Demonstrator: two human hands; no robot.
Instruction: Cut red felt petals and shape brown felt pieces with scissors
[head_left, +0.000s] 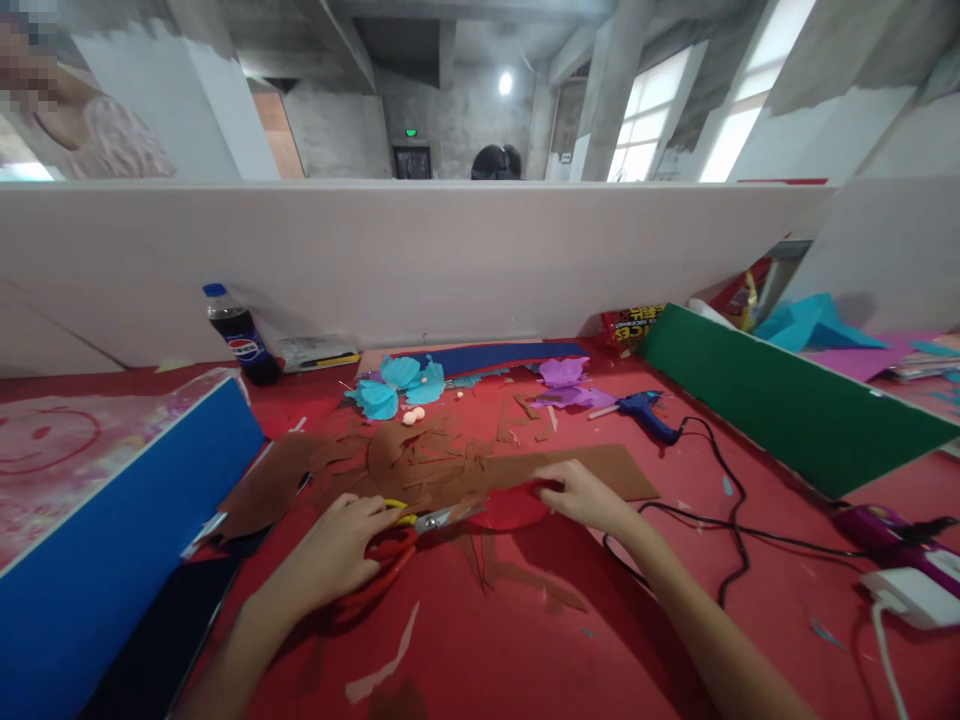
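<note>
My left hand [346, 545] is closed around the red and yellow handles of a pair of scissors [433, 521]. The blades point right and reach the edge of a red piece of paper [517, 507]; I cannot tell whether they are closed on it. Pinched at its right side, the red paper is held by my right hand [581, 495]. A long brown paper strip [611, 470] lies flat behind both hands. Brown scraps [442, 455] are heaped behind the scissors, and thin brown offcuts [540, 580] lie in front.
Blue [142, 500] and green [787, 400] boards stand left and right. A cola bottle [241, 335] is at the back left. Teal paper flowers [397, 385] and a purple one [566, 382] lie behind. A blue glue gun [649, 412] trails its cord toward a purple power strip [889, 535].
</note>
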